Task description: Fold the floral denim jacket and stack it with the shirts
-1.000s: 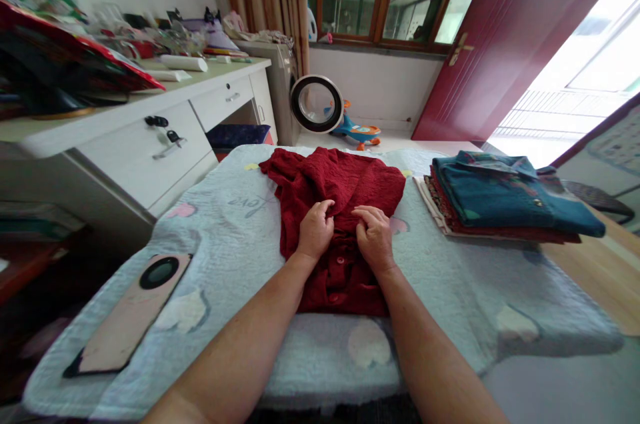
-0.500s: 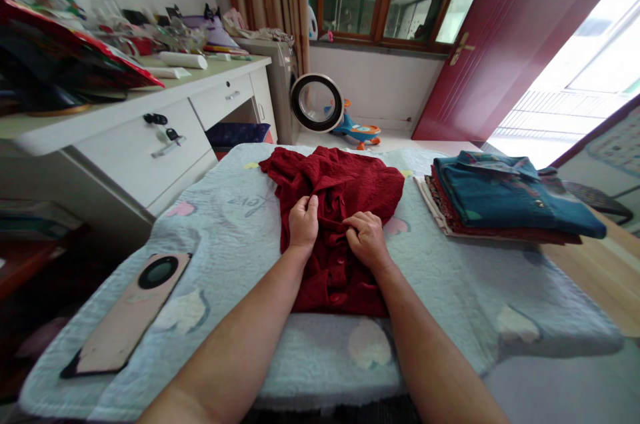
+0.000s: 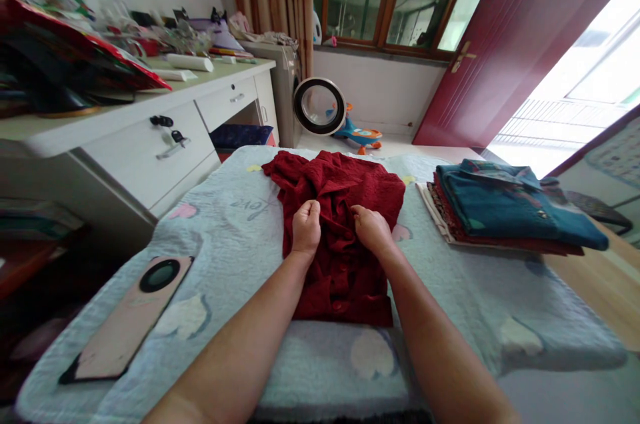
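- Far left, a shiny red packet (image 3: 105,54) can be seen on a white surface with drawers (image 3: 43,137), and loads of small clutter is spread out behind it.
- Below that, a pinkish phone (image 3: 125,317) with a big dark round camera is laid flat on the main surface (image 3: 235,291), which is covered by a pale blue cloth patterned with hearts and some lettering.
- Further back, a striped curtain (image 3: 270,4) is hung beside the window.
- Left hand (image 3: 306,231): fingers are curled closed, thumb laid against them, and a bit of red fabric is gripped.
- Behind it, a round washer door (image 3: 320,107) is swung open.
- Dead centre, the red garment (image 3: 336,231) is spread on the cloth, pretty rumpled between the hands and at the far end, with the near edge laid fairly straight. A button can just be made out low down.
- Right hand (image 3: 374,231): fingers are bent in and the red fabric is pinched at the tips, just beside the left hand but not touched by it.
- Far right, a neat stack of folded clothes (image 3: 465,234) is topped by a blue denim piece (image 3: 500,207), well apart from the garment.
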Tool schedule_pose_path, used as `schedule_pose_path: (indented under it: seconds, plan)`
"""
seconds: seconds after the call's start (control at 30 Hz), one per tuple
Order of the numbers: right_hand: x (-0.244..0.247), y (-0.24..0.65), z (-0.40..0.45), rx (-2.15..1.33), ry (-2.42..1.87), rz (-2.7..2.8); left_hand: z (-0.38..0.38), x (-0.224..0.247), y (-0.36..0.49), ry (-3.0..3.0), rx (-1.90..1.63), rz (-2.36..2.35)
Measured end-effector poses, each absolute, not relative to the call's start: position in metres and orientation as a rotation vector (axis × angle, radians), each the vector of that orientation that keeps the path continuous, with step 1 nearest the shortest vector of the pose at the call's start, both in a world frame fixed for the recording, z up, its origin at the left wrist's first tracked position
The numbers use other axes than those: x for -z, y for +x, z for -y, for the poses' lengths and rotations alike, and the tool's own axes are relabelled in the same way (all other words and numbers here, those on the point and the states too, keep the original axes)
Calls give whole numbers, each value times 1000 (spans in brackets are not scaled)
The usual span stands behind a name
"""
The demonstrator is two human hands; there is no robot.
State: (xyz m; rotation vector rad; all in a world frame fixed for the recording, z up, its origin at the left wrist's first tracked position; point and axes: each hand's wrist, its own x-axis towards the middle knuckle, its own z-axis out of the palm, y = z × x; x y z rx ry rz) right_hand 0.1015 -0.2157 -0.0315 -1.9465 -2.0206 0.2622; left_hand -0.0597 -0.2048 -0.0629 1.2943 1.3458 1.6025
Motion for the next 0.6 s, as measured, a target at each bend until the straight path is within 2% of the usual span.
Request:
schedule_pose_path:
  seconds: [0.23, 0.4, 0.6]
  plan:
    - [47, 92, 209, -262, -1892, 2068, 205, 63, -55, 1241, -1574, -1211]
    - [62, 97, 211, -262, -1666, 1995, 210, 59, -50, 1291, -1561, -1192]
    - [54, 97, 217, -296, -1294, 1704, 215, 56, -48, 1310, -1515, -1180]
